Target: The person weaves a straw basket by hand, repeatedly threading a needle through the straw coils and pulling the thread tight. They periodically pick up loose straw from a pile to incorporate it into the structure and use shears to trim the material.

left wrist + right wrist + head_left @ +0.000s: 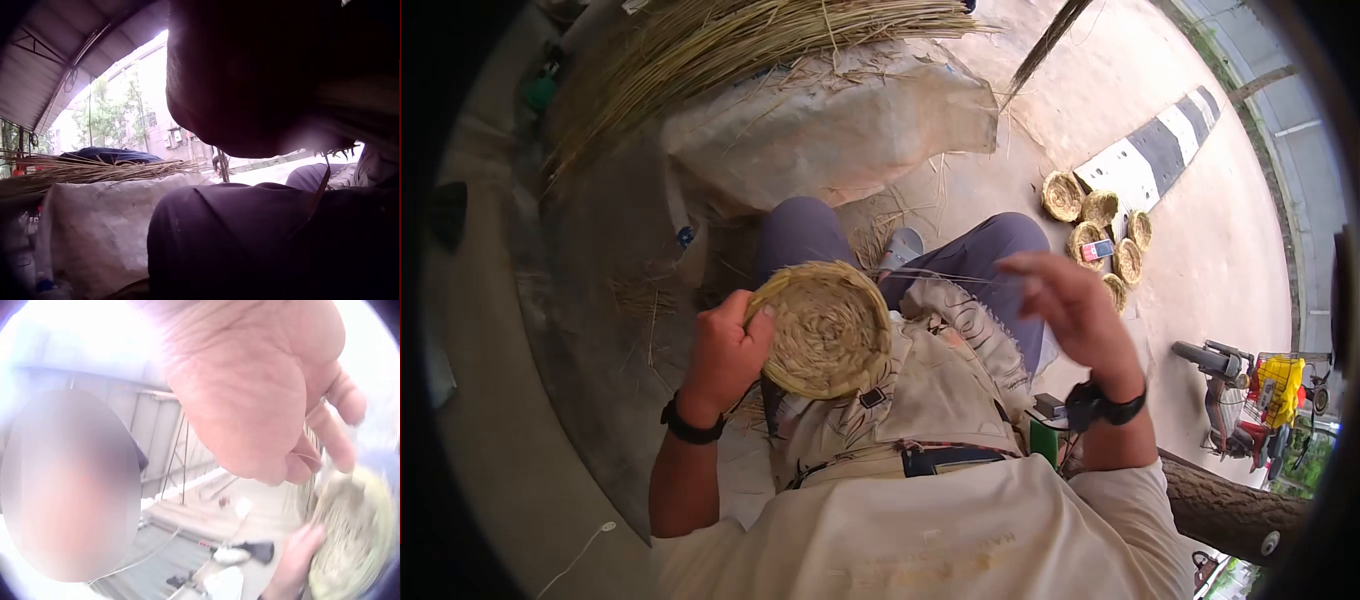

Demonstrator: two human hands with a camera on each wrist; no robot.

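In the head view my left hand grips the left rim of a round, shallow straw basket, thumb over the edge. The basket is held tilted above the lap, its coiled inside facing up. My right hand is raised to the right of it, blurred, with the fingers partly curled. Thin straw strands stretch from the basket's rim towards those fingers. In the right wrist view a strand passes at the curled fingers, and the basket lies beyond them. The left wrist view is mostly dark, with the hand close to the lens.
A large bundle of long straw lies on a sheet-covered support ahead. Several small straw baskets sit on the ground at right, one with a red-and-blue packet, beside a black-and-white striped board. Further right is a bike.
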